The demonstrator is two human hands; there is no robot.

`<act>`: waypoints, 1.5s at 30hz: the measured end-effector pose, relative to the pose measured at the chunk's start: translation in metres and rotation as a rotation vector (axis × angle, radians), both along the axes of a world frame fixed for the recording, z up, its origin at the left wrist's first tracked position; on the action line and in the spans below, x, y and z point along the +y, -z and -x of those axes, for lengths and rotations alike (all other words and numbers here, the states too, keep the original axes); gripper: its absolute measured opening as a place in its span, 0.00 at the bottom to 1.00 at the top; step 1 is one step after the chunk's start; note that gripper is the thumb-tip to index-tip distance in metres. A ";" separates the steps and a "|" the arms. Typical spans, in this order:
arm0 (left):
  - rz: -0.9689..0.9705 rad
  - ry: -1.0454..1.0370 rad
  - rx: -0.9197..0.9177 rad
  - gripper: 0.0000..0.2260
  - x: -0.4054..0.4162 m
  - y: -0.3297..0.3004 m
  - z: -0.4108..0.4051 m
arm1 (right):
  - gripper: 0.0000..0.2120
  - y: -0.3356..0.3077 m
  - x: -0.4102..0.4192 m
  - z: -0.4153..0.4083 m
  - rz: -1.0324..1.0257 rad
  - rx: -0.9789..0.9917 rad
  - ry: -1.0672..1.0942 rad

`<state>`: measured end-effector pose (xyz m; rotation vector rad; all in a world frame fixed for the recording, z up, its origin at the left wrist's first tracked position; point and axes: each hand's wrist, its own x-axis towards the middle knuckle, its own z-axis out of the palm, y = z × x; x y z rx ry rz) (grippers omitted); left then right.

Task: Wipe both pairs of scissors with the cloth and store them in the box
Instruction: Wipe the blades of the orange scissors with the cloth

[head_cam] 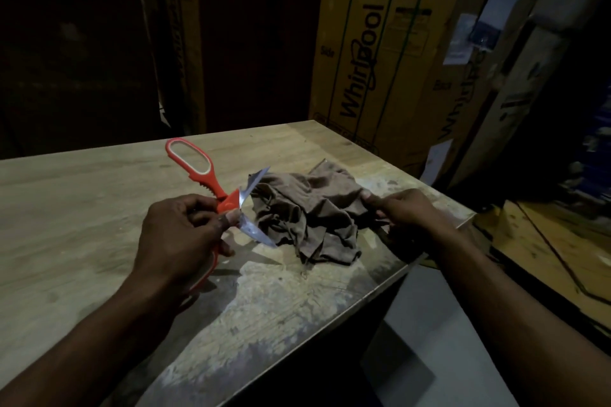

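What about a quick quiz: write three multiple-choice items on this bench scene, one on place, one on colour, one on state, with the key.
1. Where does the cloth lie?
A. on the table
B. on the floor
C. in a box

2. What colour are the scissors' handles?
A. blue
B. orange-red
C. black

3. How do the scissor blades stand?
A. closed
B. spread apart
C. wrapped in cloth

Key: 1 A, it lies crumpled on the wooden top; 2 B, the loop handle shows it; 3 B, the left hand holds them with blades splayed, while the right hand pinches the cloth.

Shiny metal blades (256,233), seemingly matt cloth (307,211)
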<state>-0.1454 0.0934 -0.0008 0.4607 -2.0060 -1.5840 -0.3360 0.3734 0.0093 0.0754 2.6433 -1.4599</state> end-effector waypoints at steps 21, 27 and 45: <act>0.071 0.108 -0.136 0.02 -0.035 0.009 0.009 | 0.07 0.034 -0.125 -0.068 0.017 0.883 -0.617; 0.099 0.122 -0.152 0.06 -0.038 0.011 0.010 | 0.22 0.060 -0.148 -0.091 -0.231 0.912 -0.685; 0.163 0.033 -0.186 0.04 -0.032 0.009 0.009 | 0.41 0.045 -0.149 -0.107 -0.709 0.752 -0.713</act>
